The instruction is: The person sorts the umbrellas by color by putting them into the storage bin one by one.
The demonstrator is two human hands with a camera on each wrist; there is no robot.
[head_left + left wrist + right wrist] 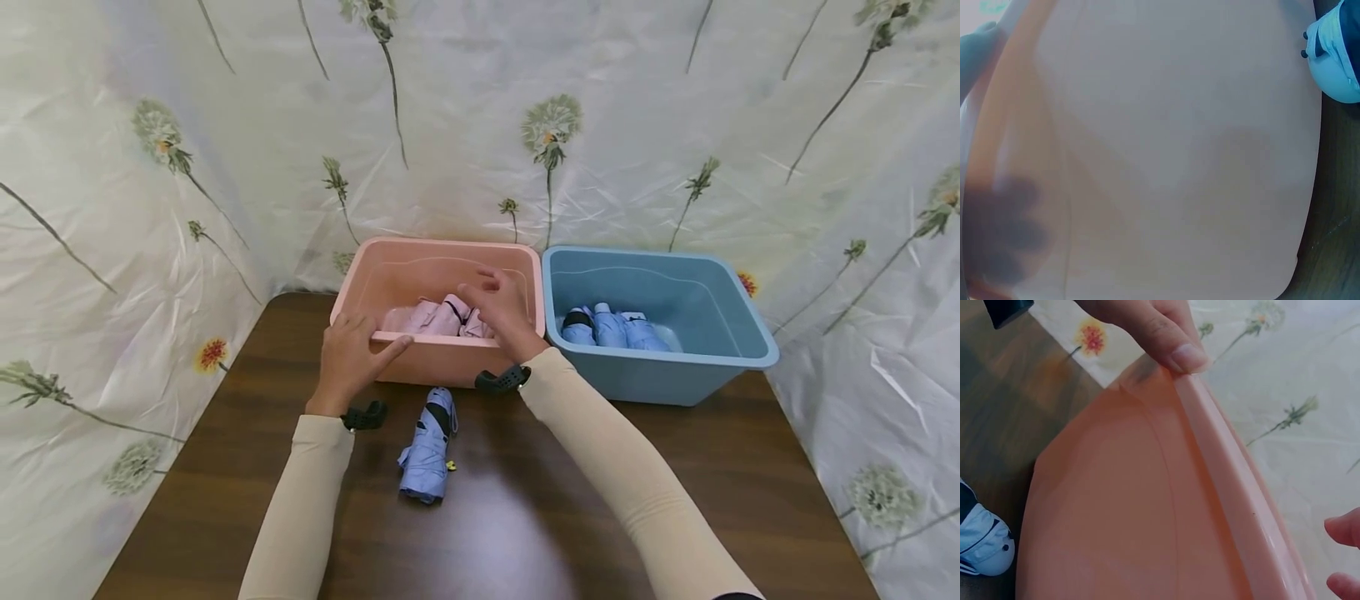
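Note:
My left hand (349, 358) grips the front left rim of a pink plastic bin (435, 360). Its thumb lies along the rim, and its fingers show as dark shapes through the wall in the left wrist view. Over the right part of that bin hovers my right hand (501, 310), fingers loosely bent, with nothing visible in them. Several folded pink umbrellas (448, 317) lie inside the pink bin, partly hidden by its front wall and the right hand. A folded blue umbrella (427, 454) with a black band lies on the table in front, between the forearms.
Beside the pink bin on the right stands a blue bin (660, 375) holding several folded blue umbrellas (611, 327). Both sit at the back of the dark wooden table (517, 517). A dandelion-patterned curtain (465, 125) hangs behind and at both sides.

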